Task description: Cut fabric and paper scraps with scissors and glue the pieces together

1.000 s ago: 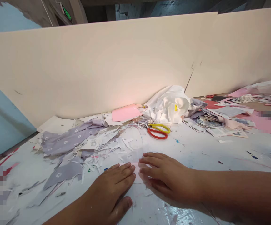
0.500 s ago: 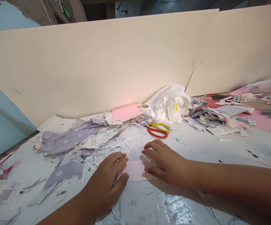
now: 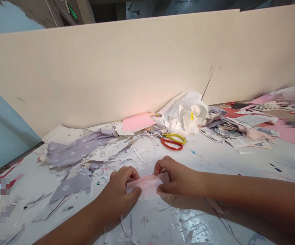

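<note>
A small pale pink piece of fabric lies on the white tabletop between my hands. My left hand grips its left side, with curled fingers at the far edge and the thumb on the near part. On the right side, my right hand pinches the far edge with bent fingers, its thumb low against the piece. That far edge is slightly raised and shows a darker pink line. Beyond the hands rest scissors with one red and one yellow handle; their blades are hidden under scraps.
Lilac flowered cloth and many white scraps spread over the left. At the back are a pink sheet and a crumpled white cloth against a cream panel. Stacked cut pieces lie to the right.
The fingers of both hands have curled in and closed on the pink fabric. Its far edge, flat before, is now lifted and gathered.
</note>
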### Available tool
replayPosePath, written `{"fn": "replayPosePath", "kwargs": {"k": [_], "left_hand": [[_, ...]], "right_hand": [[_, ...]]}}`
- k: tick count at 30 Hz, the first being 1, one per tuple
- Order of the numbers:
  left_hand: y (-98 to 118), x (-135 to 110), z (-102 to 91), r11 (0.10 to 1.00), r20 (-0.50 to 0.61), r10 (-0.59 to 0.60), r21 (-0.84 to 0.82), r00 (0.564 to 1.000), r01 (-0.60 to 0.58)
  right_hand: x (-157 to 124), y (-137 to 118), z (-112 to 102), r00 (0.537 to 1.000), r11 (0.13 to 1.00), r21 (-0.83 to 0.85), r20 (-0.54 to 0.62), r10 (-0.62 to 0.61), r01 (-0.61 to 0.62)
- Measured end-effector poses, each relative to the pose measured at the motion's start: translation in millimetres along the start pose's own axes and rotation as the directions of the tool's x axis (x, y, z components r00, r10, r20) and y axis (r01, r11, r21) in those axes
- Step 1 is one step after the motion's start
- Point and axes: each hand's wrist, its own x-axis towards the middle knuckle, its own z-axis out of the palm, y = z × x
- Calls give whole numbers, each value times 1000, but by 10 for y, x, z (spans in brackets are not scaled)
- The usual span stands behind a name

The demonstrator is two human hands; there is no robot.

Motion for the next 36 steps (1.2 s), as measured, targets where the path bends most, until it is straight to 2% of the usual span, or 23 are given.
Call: {"fn": "replayPosePath", "kwargs": {"k": [3, 7, 10, 13, 18, 24, 30, 36], "left_hand": [[13, -33, 17, 947, 29, -133, -291, 991, 136], [49, -53, 55, 771, 63, -228, -598, 972, 220], [57, -53, 63, 701, 69, -278, -668, 958, 251], [40, -45, 51, 728, 37, -310, -633, 950, 262], [63, -16, 32, 749, 10, -323, -609, 946, 262], [156, -13, 33, 684, -8, -366, -680, 931, 263], [149, -21, 47, 666, -11, -367, -702, 930, 254], [56, -7, 41, 694, 6, -316, -680, 949, 235]], "right_hand": [[22, 36, 25, 1000, 957, 291, -17, 19, -13], [47, 54, 69, 997, 752, 659, -72, 33, 23], [60, 71, 105, 997, 616, 788, -44, 65, -6], [81, 98, 139, 993, 571, 819, -18, 115, -51], [102, 96, 168, 980, 516, 855, -58, 191, -50], [97, 95, 181, 976, 478, 877, -56, 211, -53], [102, 98, 185, 973, 446, 894, -63, 222, -44], [89, 43, 182, 963, 425, 904, -83, 258, -36]]}}
